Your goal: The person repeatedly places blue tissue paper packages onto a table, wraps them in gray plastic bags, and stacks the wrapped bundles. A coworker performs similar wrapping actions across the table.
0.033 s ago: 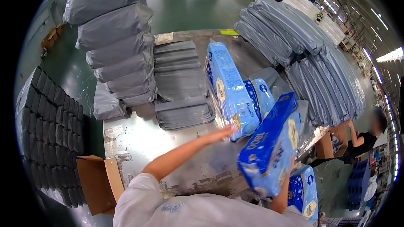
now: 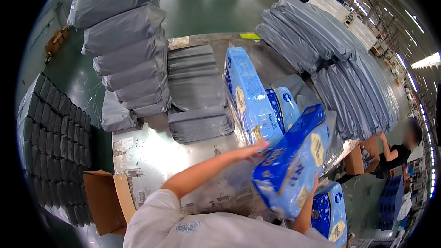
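Note:
A bulky, plastic-wrapped blue pack, dark blue on one side and light blue on the other, is tilted over the table in front of me. My right hand grips its lower right side, the fingers partly hidden. At its left end is my left hand, fingers stretched out and slightly blurred; whether they touch the pack, I cannot tell. Just beyond, a long light-blue pack lies on the metal table beside a smaller blue pack. Another blue pack is below my right forearm.
Flat grey plastic bags are piled mid-table. Filled grey bags form a tall stack on the left, and more filled bags lie at the right. An open carton stands by the left edge. A co-worker handles a box at far right.
My left hand has moved a little to the right, nearer the held pack. That pack has swung slightly, its near left end shifting left.

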The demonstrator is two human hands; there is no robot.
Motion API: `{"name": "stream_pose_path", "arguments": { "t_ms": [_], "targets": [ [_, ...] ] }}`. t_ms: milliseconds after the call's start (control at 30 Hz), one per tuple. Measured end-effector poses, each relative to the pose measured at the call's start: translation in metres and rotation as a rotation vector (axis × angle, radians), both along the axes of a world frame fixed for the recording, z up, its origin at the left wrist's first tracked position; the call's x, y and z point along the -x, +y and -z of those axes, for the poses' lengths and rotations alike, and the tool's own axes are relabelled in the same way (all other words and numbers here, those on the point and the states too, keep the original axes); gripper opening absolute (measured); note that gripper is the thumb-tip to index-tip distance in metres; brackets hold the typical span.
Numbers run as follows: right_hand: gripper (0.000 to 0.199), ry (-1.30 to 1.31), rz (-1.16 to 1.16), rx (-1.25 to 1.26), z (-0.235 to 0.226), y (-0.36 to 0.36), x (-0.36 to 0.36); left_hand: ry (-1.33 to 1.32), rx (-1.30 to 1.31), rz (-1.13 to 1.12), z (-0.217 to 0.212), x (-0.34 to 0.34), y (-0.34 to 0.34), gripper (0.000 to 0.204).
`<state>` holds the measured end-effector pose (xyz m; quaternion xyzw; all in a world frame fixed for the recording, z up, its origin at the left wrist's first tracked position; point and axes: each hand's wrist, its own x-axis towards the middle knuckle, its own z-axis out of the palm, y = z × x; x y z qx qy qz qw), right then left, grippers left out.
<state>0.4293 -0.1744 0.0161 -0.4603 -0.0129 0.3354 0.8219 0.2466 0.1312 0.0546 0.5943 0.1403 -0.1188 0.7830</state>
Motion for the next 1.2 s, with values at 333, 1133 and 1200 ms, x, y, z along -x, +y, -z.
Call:
{"name": "stream_pose_path", "arguments": {
  "t_ms": [333,1133,1200],
  "targets": [
    [0.056,0.045,-0.276,0.129,-0.015,0.007,0.033,-0.543,-0.325,-0.402,-0.025,0.064,-0.053,0.088],
    [0.045,-0.646,-0.652,0.365,0.140,0.482,0.062,-0.024,-1.003,-1.088,0.184,0.209,0.238,0.030],
    [0.048,-0.438,-0.684,0.272,0.167,0.539,0.058,-0.112,-1.017,-1.201,0.181,0.169,0.300,0.033]
  ]
}}
